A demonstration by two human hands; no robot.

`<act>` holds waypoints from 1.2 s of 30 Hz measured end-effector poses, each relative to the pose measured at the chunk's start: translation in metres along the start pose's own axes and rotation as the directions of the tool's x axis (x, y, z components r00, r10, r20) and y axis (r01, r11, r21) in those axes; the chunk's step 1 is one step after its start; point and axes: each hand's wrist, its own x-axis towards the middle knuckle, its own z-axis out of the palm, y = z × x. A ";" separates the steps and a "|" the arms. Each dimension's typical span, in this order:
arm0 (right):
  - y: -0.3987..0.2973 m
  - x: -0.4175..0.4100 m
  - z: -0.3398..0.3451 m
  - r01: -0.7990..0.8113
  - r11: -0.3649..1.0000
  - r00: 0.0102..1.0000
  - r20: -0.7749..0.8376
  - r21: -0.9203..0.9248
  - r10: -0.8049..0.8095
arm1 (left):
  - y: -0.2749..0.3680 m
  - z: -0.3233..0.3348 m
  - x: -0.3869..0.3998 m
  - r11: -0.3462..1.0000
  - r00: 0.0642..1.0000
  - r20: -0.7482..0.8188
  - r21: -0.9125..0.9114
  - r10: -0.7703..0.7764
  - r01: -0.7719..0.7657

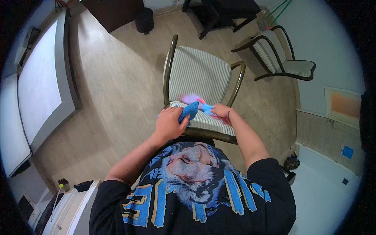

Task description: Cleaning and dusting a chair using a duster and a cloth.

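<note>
My left hand (169, 123) grips a blue cloth (190, 111), with part of it sticking out past the thumb, above the left side of a chair seat. My right hand (220, 110) is closed around a lilac, red and light-blue object (208, 109), too motion-blurred to name surely, over the right part of the seat. In front of me stands an armchair with a striped backrest (202, 73) and a striped seat cushion (210, 122). Its dark armrests (169, 67) are curved and glossy. My forearms hide parts of the seat.
A second striped armchair (296, 69) stands by the right wall. At the back are a black bin (144, 22) and a dark wooden table (229, 13). A large white-topped piece of furniture (44, 76) lies to the left. A white cabinet (69, 211) is at lower left.
</note>
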 end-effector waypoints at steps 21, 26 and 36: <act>-0.025 0.026 -0.004 -0.033 0.957 0.995 -0.104 -0.287 0.003 | -0.005 -0.002 -0.004 0.999 1.000 -0.024 -0.052 -0.007 0.005; 0.026 0.062 0.012 -0.252 0.968 0.908 -0.348 -0.003 0.235 | 0.001 0.001 0.004 0.999 0.999 -0.036 -0.024 0.026 -0.027; 0.019 0.089 0.010 0.012 0.915 1.000 -0.018 -0.402 -0.021 | -0.002 0.002 -0.007 1.000 0.990 -0.139 -0.011 -0.029 0.027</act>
